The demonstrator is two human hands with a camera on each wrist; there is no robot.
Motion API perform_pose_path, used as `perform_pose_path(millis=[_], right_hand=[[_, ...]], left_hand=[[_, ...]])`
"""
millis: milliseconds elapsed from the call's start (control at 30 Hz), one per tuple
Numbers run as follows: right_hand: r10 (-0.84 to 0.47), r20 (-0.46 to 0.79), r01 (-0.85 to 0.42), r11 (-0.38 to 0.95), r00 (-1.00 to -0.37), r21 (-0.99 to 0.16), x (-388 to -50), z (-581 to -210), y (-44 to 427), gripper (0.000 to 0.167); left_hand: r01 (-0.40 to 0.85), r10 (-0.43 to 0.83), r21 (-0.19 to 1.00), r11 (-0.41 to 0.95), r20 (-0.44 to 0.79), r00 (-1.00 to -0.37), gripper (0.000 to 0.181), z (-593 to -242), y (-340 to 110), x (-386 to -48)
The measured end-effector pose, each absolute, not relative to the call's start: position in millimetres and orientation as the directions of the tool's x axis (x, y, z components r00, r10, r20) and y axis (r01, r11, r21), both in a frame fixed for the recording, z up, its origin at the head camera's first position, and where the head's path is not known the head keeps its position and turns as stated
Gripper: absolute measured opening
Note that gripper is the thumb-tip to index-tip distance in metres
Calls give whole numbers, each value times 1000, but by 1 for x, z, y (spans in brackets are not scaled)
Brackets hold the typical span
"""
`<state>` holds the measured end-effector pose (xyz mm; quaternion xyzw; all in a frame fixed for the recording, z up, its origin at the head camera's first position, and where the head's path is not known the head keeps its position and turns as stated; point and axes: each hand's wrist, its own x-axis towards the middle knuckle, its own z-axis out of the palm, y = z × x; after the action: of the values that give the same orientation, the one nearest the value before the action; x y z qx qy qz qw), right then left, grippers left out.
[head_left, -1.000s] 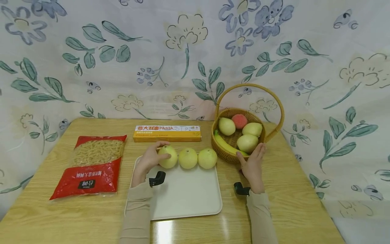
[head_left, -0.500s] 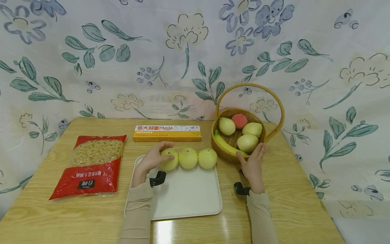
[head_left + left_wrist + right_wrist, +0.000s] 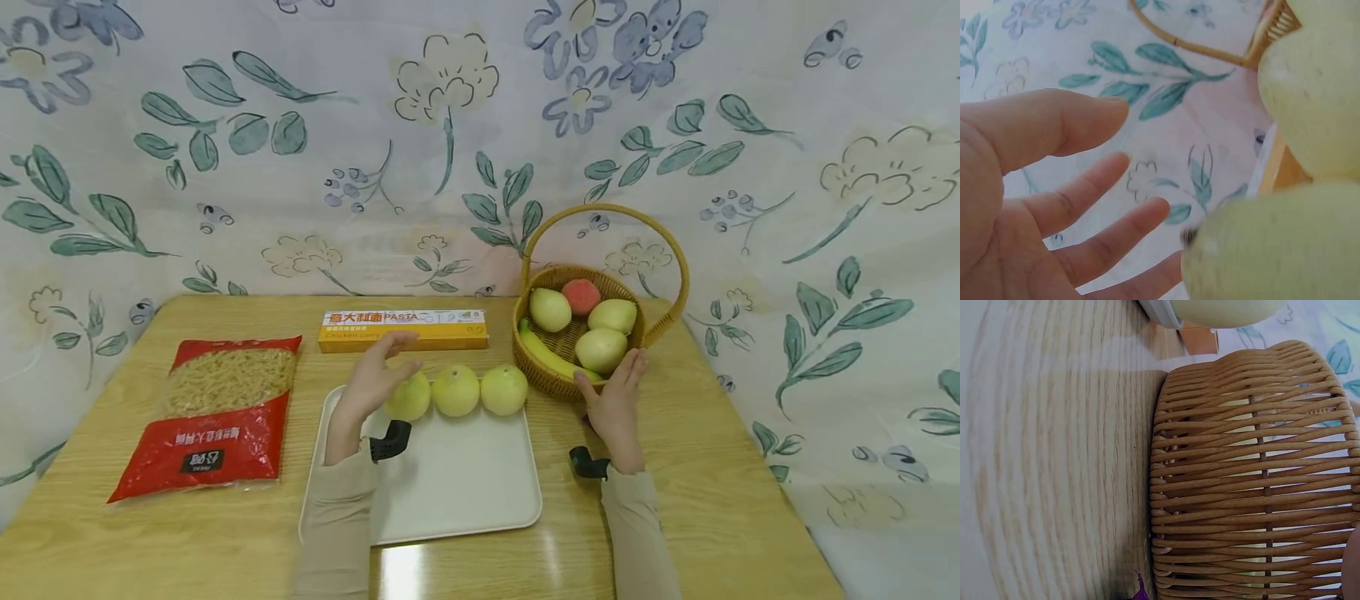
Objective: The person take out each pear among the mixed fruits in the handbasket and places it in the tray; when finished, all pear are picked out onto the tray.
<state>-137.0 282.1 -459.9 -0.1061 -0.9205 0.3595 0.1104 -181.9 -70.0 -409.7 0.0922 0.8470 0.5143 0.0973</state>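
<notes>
Three pale yellow-green pears stand in a row along the far edge of a white tray: a left pear, a middle pear and a right pear. My left hand hovers just over and beside the left pear, fingers and thumb spread. In the left wrist view a gap shows between the thumb and fingers, with nothing held. My right hand rests against the near rim of a wicker basket, fingers extended and thumb apart. Inside lie several pears, a banana and a red peach-like fruit.
A yellow and white pasta box lies behind the tray. Left of the tray is a red bag of pasta. The basket's tall hoop handle rises near the floral cloth backdrop. Wooden tabletop extends to the right.
My left hand has let go of the left pear and risen slightly away, its fingers opening wider. The right hand stays at the basket. The head view has shifted a little.
</notes>
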Motion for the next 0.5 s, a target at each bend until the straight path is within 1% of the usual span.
perform_pose_path(millis=[100,367,500], right_hand=[[283,128,122,719,-951,-684,-137,-460,282,100],[277,110,127,713,-954,-690,-136,-458,284,101],[257,93,126,719,-962,-683,-136,-457,284,102]], left_hand=[[88,277,892,444,-43,-960,48,-403,-59,-188],[114,370,951,287,-1,-929,46,-379,-26,-213],[120,390,963,242,17,-921,44,-366,-11,-223]])
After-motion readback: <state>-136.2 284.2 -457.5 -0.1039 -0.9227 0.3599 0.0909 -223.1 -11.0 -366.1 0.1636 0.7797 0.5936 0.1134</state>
